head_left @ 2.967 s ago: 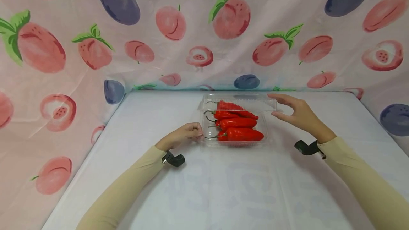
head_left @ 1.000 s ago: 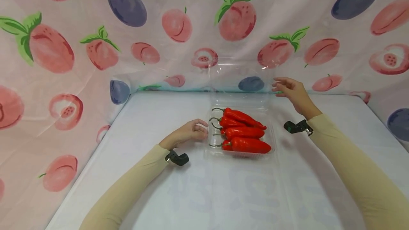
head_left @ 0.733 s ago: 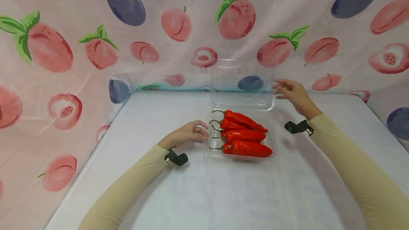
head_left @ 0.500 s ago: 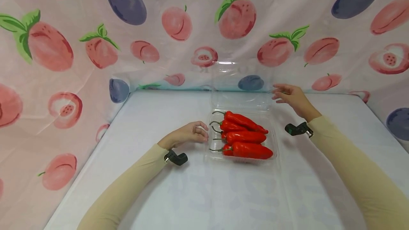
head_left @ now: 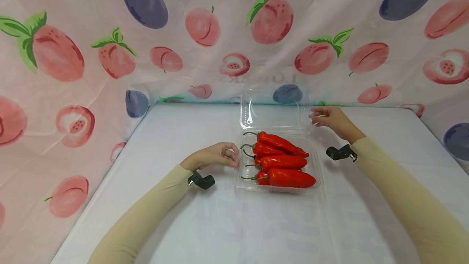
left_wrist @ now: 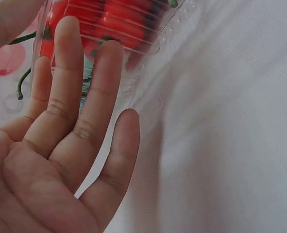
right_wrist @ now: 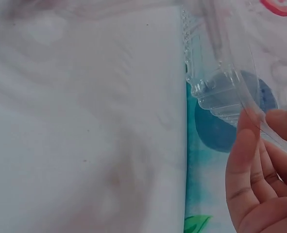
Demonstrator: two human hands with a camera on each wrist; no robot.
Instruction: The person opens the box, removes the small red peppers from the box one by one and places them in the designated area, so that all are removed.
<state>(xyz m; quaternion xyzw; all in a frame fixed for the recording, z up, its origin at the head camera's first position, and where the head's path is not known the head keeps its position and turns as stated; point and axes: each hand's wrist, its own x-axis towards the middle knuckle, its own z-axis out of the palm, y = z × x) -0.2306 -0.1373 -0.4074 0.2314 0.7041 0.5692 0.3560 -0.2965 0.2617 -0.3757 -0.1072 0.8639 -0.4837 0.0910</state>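
A clear plastic clamshell container [head_left: 315, 170] lies on the white table with its lid [head_left: 275, 113] raised and leaning away at the back. Several long red peppers [head_left: 282, 162] with green stems lie side by side in its base. At the right edge of the lid, my right hand [head_left: 331, 120] pinches the rim between thumb and fingers, seen closely in the right wrist view. My left hand [head_left: 216, 155] is at the container's left wall. In the left wrist view its fingers [left_wrist: 97, 97] are extended in front of the ribbed clear side, whether pressing on it I cannot tell.
The white cloth-covered table [head_left: 238, 223] spreads out around the container. Behind and to the left hangs a pink fruit-print cloth [head_left: 146, 76], close behind the raised lid. Each wrist carries a black camera mount [head_left: 201, 180].
Three seconds ago the lid hung low over the rear peppers. It has since swung up and back, and now sinks toward the rear with my right hand lowering. My left hand stays by the container.
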